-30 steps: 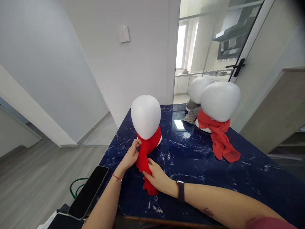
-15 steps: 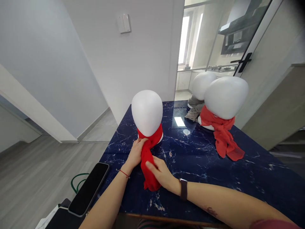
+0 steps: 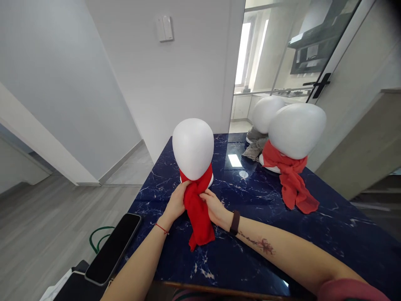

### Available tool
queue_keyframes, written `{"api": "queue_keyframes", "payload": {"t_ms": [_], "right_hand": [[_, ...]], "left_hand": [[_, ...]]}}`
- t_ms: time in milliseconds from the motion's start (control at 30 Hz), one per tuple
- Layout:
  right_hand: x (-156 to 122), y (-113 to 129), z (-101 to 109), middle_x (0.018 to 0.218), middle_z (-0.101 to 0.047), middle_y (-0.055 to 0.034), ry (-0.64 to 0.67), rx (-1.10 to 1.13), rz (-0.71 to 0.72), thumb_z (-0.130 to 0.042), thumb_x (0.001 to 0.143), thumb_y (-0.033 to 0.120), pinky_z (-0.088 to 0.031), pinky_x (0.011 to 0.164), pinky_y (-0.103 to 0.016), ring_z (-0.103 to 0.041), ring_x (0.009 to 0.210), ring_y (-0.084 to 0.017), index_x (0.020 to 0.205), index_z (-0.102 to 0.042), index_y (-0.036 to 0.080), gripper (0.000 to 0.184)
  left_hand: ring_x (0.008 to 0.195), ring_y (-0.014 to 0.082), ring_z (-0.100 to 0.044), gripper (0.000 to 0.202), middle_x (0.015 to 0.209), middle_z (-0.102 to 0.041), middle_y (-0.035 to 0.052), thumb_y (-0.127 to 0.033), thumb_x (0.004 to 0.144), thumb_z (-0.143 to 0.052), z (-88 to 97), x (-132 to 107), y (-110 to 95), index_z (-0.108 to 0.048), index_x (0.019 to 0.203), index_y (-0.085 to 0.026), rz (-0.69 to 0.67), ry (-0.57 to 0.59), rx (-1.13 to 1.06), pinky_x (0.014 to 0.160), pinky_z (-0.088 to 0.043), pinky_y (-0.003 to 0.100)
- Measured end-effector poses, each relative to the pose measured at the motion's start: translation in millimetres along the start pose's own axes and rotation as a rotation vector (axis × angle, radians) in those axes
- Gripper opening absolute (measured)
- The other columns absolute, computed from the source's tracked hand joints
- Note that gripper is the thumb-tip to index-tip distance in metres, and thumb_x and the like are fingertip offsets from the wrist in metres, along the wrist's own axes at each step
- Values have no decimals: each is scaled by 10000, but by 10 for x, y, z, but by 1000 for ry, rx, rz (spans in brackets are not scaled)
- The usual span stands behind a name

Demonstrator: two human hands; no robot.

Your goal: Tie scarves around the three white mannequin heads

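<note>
A white foam head (image 3: 193, 147) stands on the dark blue marble table (image 3: 257, 225) with a red scarf (image 3: 198, 213) wrapped round its neck, the ends hanging down in front. My left hand (image 3: 176, 203) grips the scarf from the left just under the knot. My right hand (image 3: 214, 206) pinches the scarf from the right at the same height. Both hands are closed on the cloth.
A second white head with a red scarf (image 3: 291, 184) stands at the right rear, and a third head (image 3: 266, 113) with a grey scarf behind it. A black phone (image 3: 112, 248) lies past the table's left corner. A wall and a glass door rise behind.
My right hand has moved up from the scarf's lower end to the knot under the head, turning palm inward. The left hand stays at the knot. The hanging ends now lie straighter.
</note>
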State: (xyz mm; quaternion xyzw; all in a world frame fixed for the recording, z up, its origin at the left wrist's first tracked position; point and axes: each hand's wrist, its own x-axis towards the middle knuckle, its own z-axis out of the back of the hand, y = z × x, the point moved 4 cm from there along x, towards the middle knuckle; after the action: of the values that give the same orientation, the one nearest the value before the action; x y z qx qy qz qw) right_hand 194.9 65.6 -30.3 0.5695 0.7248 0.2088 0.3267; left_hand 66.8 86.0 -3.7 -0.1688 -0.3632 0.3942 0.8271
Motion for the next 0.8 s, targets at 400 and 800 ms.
{"api": "queue_keyframes", "payload": {"t_ms": [400, 800], "right_hand": [[-5, 7, 0, 905, -701, 5, 87, 28, 70, -667, 598, 161, -477, 769, -318, -630, 844, -185, 910, -643, 232, 321], [24, -27, 70, 1095, -644, -17, 38, -150, 273, -644, 649, 214, -451, 885, -342, -589, 964, -190, 1038, -588, 236, 394]], "left_hand": [[1057, 265, -522, 587, 1139, -588, 115, -242, 743, -615, 19, 58, -69, -391, 1283, -191, 53, 1, -5, 936, -377, 441], [1030, 230, -569, 682, 1122, -596, 107, -258, 730, -638, -17, 51, -129, -324, 1332, -199, 76, 6, -229, 935, -398, 392]]}}
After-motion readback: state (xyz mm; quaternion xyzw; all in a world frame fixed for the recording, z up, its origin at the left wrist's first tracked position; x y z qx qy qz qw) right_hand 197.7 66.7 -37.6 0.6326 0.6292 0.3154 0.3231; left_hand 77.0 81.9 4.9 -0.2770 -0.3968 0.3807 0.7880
